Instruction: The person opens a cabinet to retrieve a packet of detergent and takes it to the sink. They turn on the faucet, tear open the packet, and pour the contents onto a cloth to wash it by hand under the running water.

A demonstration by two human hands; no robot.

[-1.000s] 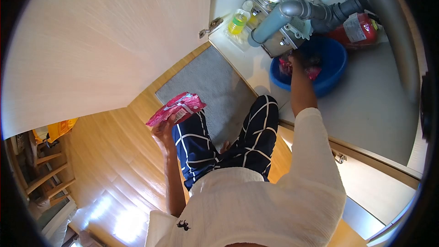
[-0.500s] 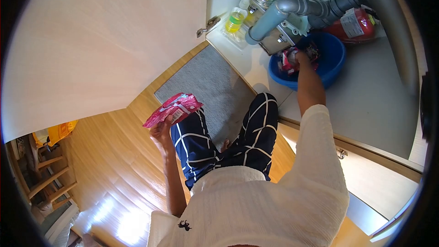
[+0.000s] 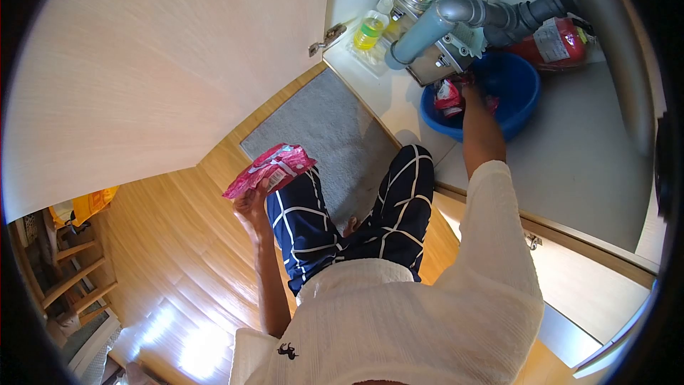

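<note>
My left hand [image 3: 251, 205] is closed on the lower edge of a crinkled pink plastic packet [image 3: 272, 168] with a white label. It holds the packet above the floor beside my left knee. On the right, my arm reaches into a blue basin [image 3: 519, 89] inside the cabinet. My right hand [image 3: 468, 90] is down in the basin against a red-and-white packet [image 3: 449, 97], and its fingers are hidden. Another bit of red wrapping [image 3: 492, 104] shows just right of my wrist.
Grey drain pipes [image 3: 427, 28] hang over the basin's far side. Behind it stand a metal-edged case [image 3: 433, 64], a bottle of yellow-green liquid [image 3: 368, 33] and a red fire extinguisher [image 3: 552, 43]. An open cabinet door [image 3: 171, 57] fills the upper left. A grey mat [image 3: 313, 117] lies below.
The red packets in the basin have shifted under my right hand; fewer of them show on its right side. My left hand and the pink packet stay in place.
</note>
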